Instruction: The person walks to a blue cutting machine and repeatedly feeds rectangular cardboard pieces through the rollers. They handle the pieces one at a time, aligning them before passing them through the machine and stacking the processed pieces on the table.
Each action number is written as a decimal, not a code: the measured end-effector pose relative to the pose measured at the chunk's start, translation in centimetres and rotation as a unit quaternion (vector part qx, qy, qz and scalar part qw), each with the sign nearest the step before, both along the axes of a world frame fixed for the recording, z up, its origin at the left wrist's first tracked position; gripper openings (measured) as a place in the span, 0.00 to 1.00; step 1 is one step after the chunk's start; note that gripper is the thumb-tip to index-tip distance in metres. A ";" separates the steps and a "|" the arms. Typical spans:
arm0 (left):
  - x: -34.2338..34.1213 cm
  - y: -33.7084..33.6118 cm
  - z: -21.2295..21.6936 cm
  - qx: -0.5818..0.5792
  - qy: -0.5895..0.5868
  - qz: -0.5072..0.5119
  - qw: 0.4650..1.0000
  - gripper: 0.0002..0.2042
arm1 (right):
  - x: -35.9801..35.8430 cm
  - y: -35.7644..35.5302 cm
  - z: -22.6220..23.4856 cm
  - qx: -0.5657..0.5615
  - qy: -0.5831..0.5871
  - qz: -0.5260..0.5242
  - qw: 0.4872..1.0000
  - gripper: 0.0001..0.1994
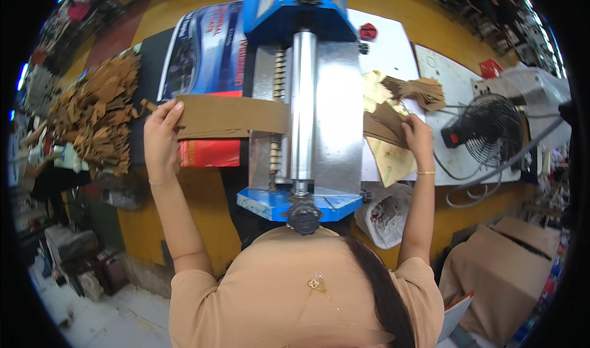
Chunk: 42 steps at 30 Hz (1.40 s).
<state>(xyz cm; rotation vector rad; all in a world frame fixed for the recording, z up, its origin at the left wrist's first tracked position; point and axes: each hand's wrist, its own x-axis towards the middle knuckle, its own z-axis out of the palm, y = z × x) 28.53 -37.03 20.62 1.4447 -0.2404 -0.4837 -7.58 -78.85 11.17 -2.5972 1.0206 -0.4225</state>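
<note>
A blue roller machine [298, 203] with a long shiny metal roller [303, 102] stands in front of me. My left hand [163, 139] pinches the left end of a flat brown strip [227, 116], thumb on top. The strip's other end reaches the roller, and more layers show along its lower edge. On the machine's right side, my right hand [418, 140] has its fingertips closed at the edge of some brown pieces [384, 124]. These lie over a yellowish printed sheet [393, 162]. The fingers partly hide the grip.
A large heap of brown pieces [101, 114] lies at the left. A brown bundle [424, 92] sits beyond my right hand, near a black fan [491, 130] with cables. A printed blue and red board [209, 53] is left of the machine; a white bag [387, 216] hangs below right.
</note>
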 end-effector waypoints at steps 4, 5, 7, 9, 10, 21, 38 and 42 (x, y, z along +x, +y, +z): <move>1.3 1.1 1.1 0.009 -0.013 0.029 0.999 0.10 | 0.6 1.1 2.6 0.077 -0.052 -0.004 0.996 0.06; 1.5 1.3 1.4 0.003 -0.009 0.036 0.999 0.10 | 0.9 1.5 3.3 0.070 -0.057 -0.002 0.996 0.06; 1.7 1.9 2.4 -0.004 -0.032 0.072 0.997 0.10 | 1.6 2.2 4.6 0.090 -0.077 -0.018 0.993 0.06; 1.7 2.6 3.8 -0.006 -0.067 0.083 0.994 0.11 | 2.3 3.0 5.8 0.079 -0.098 -0.007 0.992 0.06; 1.8 2.8 4.5 0.019 -0.078 0.083 0.993 0.11 | 2.6 3.4 6.3 0.087 -0.105 -0.008 0.991 0.06; 1.2 1.9 7.9 0.117 -0.162 0.023 0.980 0.11 | 4.9 6.4 10.1 0.079 -0.153 0.073 0.982 0.07; 9.0 7.9 -10.2 0.351 -0.029 0.021 0.936 0.10 | 4.2 7.4 12.3 0.181 -0.177 0.121 0.960 0.06; 8.1 7.1 -9.1 0.497 -0.199 0.032 0.844 0.17 | 4.1 7.4 13.1 0.335 -0.179 0.199 0.904 0.06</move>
